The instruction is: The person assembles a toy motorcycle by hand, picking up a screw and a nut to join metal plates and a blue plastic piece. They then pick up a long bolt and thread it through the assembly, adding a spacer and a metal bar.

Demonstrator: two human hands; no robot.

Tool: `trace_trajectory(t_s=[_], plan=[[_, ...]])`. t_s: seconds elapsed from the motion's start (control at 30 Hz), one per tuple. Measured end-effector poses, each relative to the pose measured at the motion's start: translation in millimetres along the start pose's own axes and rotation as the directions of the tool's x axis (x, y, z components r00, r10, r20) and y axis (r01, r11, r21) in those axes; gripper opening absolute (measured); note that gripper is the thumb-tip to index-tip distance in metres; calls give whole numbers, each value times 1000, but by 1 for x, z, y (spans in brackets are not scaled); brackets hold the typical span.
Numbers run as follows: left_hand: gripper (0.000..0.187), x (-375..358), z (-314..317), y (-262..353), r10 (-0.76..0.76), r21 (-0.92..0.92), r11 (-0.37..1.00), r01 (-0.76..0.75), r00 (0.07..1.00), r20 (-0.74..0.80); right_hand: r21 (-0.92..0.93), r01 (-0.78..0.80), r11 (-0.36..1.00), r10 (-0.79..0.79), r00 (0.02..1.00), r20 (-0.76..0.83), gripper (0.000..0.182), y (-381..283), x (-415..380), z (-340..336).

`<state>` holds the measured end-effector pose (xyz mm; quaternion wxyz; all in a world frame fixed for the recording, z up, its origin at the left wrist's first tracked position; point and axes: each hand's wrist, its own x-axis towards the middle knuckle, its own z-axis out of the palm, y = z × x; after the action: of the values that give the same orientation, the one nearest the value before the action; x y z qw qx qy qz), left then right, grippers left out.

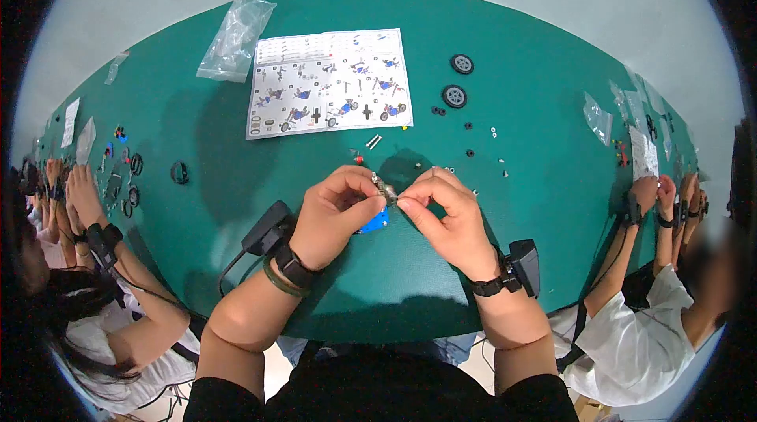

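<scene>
Near the middle of the green table, my left hand [337,209] is closed on a small metallic part [385,189], with a blue piece [374,222] showing just below its fingers. My right hand [448,213] is closed too, its thumb and forefinger pinching at the right end of the same small part. The fingertips of both hands almost meet there, and the part's details are too small to tell. A small red piece [359,159] lies just beyond my left hand. Two metal pins [374,141] lie a little farther off.
A printed instruction sheet [330,83] lies ahead on the green table [520,146]. Two wheels [454,96] and several small black and light pieces are to its right. A clear bag [236,39] lies at the upper left. Other people's hands and parts are at both sides.
</scene>
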<state>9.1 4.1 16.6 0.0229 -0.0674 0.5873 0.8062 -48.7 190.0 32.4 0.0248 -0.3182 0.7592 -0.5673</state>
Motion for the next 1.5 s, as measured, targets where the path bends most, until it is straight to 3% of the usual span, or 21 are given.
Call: trace_trajectory(t_s=[0.17,0.37,0.57,0.77,0.87,0.97,1.07,1.17,1.37,1.5], plan=[[12,-1,1,0,0,-11,1000,0,1000,5,81,-65,995,61,997,53,7,-1,0,7],[12,-1,3,3,-3,-28,1000,1,998,-69,17,-169,985,170,984,-50,12,3,3,-1],[14,-1,3,3,-3,-10,1000,2,996,-94,-146,-242,959,245,970,2,21,-2,2,-10],[15,2,-2,6,-11,-47,999,5,993,-119,-326,7,945,108,937,333,21,-9,1,-30],[15,2,-2,5,-19,-49,999,13,992,-122,-314,100,944,43,907,419,20,5,2,-25],[14,4,-4,5,-30,-63,998,22,993,-115,-323,178,930,-43,922,385,16,8,5,-23],[13,5,-6,5,-41,-109,993,34,997,-67,-14,-41,999,43,946,323,13,9,2,-22],[13,2,-4,8,-66,-131,989,62,998,-25,50,-127,991,102,930,354,11,-1,1,-24],[14,-5,4,6,-102,-138,984,108,993,53,-34,-99,995,104,941,321,14,-12,2,-24],[15,-10,9,2,-87,16,996,86,994,73,183,-147,972,104,969,224,16,-5,-2,-13]])
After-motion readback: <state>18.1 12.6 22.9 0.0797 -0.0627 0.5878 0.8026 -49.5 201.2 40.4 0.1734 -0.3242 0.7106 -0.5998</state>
